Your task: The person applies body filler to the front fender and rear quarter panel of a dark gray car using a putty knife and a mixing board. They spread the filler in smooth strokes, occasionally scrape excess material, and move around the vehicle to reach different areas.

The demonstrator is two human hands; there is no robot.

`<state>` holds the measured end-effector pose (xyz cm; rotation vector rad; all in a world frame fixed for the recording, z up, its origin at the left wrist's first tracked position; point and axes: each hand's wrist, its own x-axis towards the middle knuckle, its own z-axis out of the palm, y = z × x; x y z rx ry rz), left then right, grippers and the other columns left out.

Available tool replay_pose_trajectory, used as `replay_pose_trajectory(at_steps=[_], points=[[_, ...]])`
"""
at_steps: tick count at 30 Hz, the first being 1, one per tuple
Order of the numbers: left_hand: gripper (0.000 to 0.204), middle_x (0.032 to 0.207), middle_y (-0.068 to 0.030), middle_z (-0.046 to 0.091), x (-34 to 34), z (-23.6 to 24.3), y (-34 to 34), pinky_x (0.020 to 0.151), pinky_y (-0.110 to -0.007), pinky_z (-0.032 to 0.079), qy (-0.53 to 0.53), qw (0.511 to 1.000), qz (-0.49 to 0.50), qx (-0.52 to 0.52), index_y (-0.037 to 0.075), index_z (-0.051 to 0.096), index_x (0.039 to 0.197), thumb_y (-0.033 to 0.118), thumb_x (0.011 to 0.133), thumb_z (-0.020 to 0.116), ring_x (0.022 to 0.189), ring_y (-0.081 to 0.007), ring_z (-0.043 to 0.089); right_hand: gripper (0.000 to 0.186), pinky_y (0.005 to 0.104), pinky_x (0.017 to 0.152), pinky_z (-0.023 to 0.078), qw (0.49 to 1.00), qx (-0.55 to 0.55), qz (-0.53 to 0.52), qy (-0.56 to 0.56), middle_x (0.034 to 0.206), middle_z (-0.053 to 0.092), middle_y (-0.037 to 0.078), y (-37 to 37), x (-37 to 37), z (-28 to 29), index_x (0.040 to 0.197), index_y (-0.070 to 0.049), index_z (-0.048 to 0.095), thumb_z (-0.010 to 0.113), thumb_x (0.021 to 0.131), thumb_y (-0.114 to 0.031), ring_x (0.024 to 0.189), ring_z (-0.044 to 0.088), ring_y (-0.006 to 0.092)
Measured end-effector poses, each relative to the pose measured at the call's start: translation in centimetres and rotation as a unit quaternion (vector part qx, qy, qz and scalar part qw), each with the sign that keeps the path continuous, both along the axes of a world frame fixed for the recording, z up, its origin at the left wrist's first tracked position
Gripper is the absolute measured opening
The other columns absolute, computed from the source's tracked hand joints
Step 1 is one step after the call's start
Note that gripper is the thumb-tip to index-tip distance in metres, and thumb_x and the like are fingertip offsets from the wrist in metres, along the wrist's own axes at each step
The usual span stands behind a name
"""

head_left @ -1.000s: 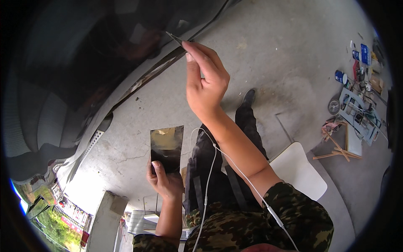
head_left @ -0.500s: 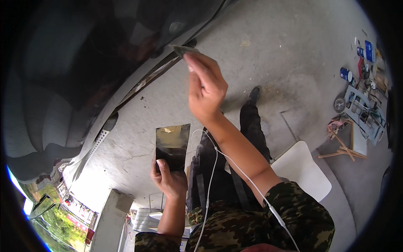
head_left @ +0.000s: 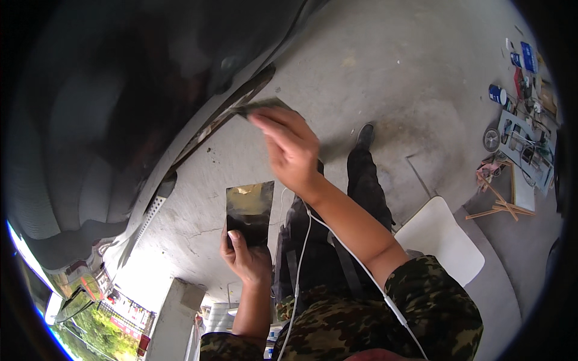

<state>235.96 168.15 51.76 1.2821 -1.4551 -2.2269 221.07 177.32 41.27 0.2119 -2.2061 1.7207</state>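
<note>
My left hand (head_left: 248,262) grips the lower end of a dark, flat rectangular putty board (head_left: 249,203), thumb on its face. Tan putty is smeared over the board's upper half, with a small pale lump near the top edge. Farther forward, my right hand (head_left: 294,151) pinches a thin, dark, flat spreader (head_left: 272,104), slightly blurred. Its tip points left toward the lower edge of a glossy black car body panel (head_left: 138,96). Whether the spreader touches the panel I cannot tell.
A white seat (head_left: 442,240) stands to my right. Blue-and-white cans (head_left: 497,94), a wheel (head_left: 491,139), a wooden folding stand (head_left: 501,207) and assorted tools lie at the far right. A white cable (head_left: 345,243) hangs across my front. A concrete pillar (head_left: 171,322) rises at lower left.
My right hand has come back toward me with the spreader, which now lies flatter and more sideways. My left hand and the putty board have barely moved.
</note>
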Motion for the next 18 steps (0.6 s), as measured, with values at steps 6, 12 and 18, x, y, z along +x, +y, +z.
replay_pose_trajectory(at_steps=[6, 12, 18], points=[[0.033, 0.112, -0.0158, 0.064, -2.5, 0.5, 1.5, 0.090, -0.033, 0.051, 0.025, 0.999, -0.022, -0.002, -0.007, 0.055, 0.119, 0.021, 0.101, 0.051, 0.099, -0.0215, 0.063, 0.021, 0.0256, 0.085, 0.047, 0.949, -0.139, -0.087, -0.271, 0.106, 0.068, 0.010, 7.9, 3.1, -2.8, 0.113, 0.003, 0.066, 0.059, 0.093, -0.002, 0.096, 0.061, 0.0137], [0.035, 0.113, -0.0163, 0.063, -7.2, 0.2, 7.2, 0.090, -0.034, 0.051, -0.009, 0.996, -0.087, -0.004, -0.009, 0.053, 0.120, 0.021, 0.101, 0.050, 0.100, -0.0232, 0.063, 0.027, 0.0247, 0.085, 0.046, 0.890, -0.187, -0.144, -0.390, 0.105, 0.068, 0.005, 17.9, 2.5, -7.0, 0.118, 0.003, 0.065, 0.061, 0.093, -0.009, 0.094, 0.060, 0.0106], [0.039, 0.114, -0.0166, 0.062, -13.1, -1.9, 14.8, 0.092, -0.038, 0.051, -0.044, 0.990, -0.134, -0.001, -0.008, 0.052, 0.120, 0.025, 0.100, 0.053, 0.102, -0.0258, 0.063, 0.027, 0.0249, 0.083, 0.045, 0.841, -0.288, -0.161, -0.429, 0.103, 0.069, 0.007, 25.2, -1.7, -11.6, 0.116, 0.003, 0.066, 0.062, 0.092, -0.010, 0.092, 0.060, 0.0108]])
